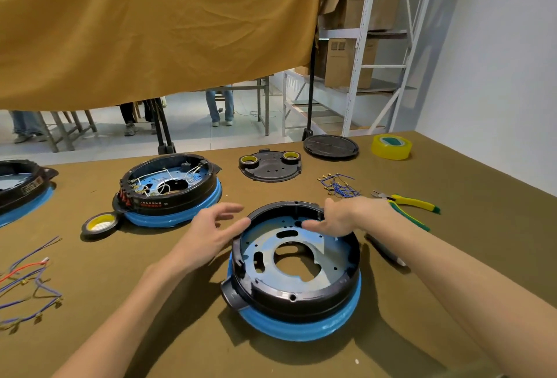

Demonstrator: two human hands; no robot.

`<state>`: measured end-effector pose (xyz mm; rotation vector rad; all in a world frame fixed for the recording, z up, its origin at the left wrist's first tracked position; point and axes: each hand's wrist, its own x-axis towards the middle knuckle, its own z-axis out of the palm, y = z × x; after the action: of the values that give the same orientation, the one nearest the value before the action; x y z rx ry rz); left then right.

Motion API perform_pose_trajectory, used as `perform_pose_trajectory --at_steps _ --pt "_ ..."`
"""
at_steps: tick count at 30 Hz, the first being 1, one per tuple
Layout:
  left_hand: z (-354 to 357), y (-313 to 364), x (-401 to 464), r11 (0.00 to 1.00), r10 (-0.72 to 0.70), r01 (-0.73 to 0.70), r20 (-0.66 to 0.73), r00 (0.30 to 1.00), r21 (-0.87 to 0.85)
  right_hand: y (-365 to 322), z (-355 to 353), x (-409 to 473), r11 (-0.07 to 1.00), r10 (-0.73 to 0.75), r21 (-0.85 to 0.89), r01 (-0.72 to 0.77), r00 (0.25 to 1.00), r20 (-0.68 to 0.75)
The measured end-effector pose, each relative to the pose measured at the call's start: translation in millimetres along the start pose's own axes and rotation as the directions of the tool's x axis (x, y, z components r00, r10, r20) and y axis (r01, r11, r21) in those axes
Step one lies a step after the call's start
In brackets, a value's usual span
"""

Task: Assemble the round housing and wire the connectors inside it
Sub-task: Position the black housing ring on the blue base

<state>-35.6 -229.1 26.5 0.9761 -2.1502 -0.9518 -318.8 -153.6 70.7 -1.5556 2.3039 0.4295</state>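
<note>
Your fingers (238, 222) on the left hand (208, 236) are straight and loose; their tips touch the outer left rim of the round housing (297, 263), and they hold nothing; your right hand (334, 218) lies over the far rim with its fingers reaching down inside, fairly straight, resting on the wall, not pinching anything.

You look to be near the start, I think; the black ring already sits on its blue base, but no wires are inside it yet; all the wiring is still to do, and the lid is not on.

It sits on the table (150, 332) right in front of you, between your arms; it is a black ring on a bright blue bottom; inside is a shiny flat plate with one big hole in the middle and many small holes; a stubby black spout sticks out on the near left side.

A finished-looking housing (168, 188) with white wires in it sits farther back on the left; loose blue wires (339, 186) lie past your right hand; yellow-handled cutters (407, 200) lie beside them.
</note>
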Motion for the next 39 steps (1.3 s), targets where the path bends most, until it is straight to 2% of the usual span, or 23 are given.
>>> perform_pose_trajectory --at_steps 3,5,7,9,12,15,16,20,23,24,25,27,28,30,32,36,39 --pt "4.5 8.1 -3.9 0.999 0.037 -0.034 -0.108 0.993 0.03 1.0 -1.4 2.6 0.968 -0.115 0.205 0.142 0.983 -0.141" --pt "13.9 10.2 -19.4 0.999 0.029 -0.026 -0.076 0.997 0.045 1.7 6.8 3.9 0.907 -0.19 0.332 0.258 0.956 -0.223" --pt "26.6 5.7 -35.7 0.997 0.031 -0.027 -0.052 0.998 0.065 1.5 19.5 4.7 0.854 -0.205 0.42 0.308 0.94 -0.274" --pt "33.1 0.6 -39.1 1.0 0.023 -0.024 -0.094 0.995 -0.012 1.2 28.9 4.2 0.829 -0.164 0.472 0.3 0.937 -0.307" --pt "23.5 1.8 -21.5 0.999 0.01 -0.015 -0.115 0.993 -0.039 6.2 30.1 -3.5 0.856 -0.129 0.463 0.232 0.961 -0.244" --pt "7.0 8.0 -2.2 1.0 -0.001 0.004 -0.13 0.992 0.019 15.8 23.5 -18.6 0.793 -0.12 0.604 0.084 0.993 0.019" --pt "3.0 10.9 0.4 0.998 0.004 0.003 -0.123 0.992 0.06 17.6 23.0 -22.1 0.793 -0.136 0.602 0.087 0.99 0.036" --pt "1.4 28.2 -18.2 0.977 0.154 -0.124 -0.172 0.973 0.175 13.7 27.4 -20.4 0.844 -0.183 0.497 0.202 0.979 -0.088" --pt "27.9 40.8 -50.9 0.921 0.256 -0.256 0.039 0.966 0.294 13.5 23.6 -17.1 0.859 -0.157 0.478 0.181 0.983 -0.092" --pt "37.3 40.6 -58.3 0.911 0.254 -0.258 0.056 0.966 0.322 13.2 21.5 -17.3 0.865 -0.153 0.469 0.177 0.984 -0.089" --pt "42.9 38.9 -61.6 0.924 0.249 -0.236 -0.004 0.968 0.3 12.9 20.1 -17.6 0.868 -0.152 0.463 0.179 0.984 -0.095" --pt "41.9 34.5 -61.0 0.982 0.172 -0.151 -0.221 0.96 0.111 11.2 19.2 -19.4 0.855 -0.145 0.486 0.182 0.983 -0.112" --pt "38.0 30.5 -58.1 0.996 0.08 -0.086 -0.287 0.955 -0.008 9.4 20.0 -20.7 0.844 -0.134 0.507 0.175 0.984 -0.118" --pt "30.4 22.2 -52.9 0.984 -0.101 0.058 -0.261 0.96 -0.168 6.6 24.0 -20.6 0.818 -0.124 0.546 0.18 0.982 -0.139" --pt "32.8 14.5 -52.5 0.984 -0.138 0.11 -0.212 0.967 -0.139 4.2 31.9 -21.3 0.793 -0.102 0.579 0.189 0.978 -0.179" --pt "34.7 8.2 -47.8 0.984 -0.17 0.18 -0.311 0.935 0.006 -0.9 55.0 -23.3 0.775 -0.006 0.586 0.235 0.931 -0.365" --pt "29.1 4.8 -40.2 0.959 -0.282 0.269 -0.189 0.941 -0.09 -4.7 62.2 -27.0 0.755 0.022 0.605 0.251 0.914 -0.406"
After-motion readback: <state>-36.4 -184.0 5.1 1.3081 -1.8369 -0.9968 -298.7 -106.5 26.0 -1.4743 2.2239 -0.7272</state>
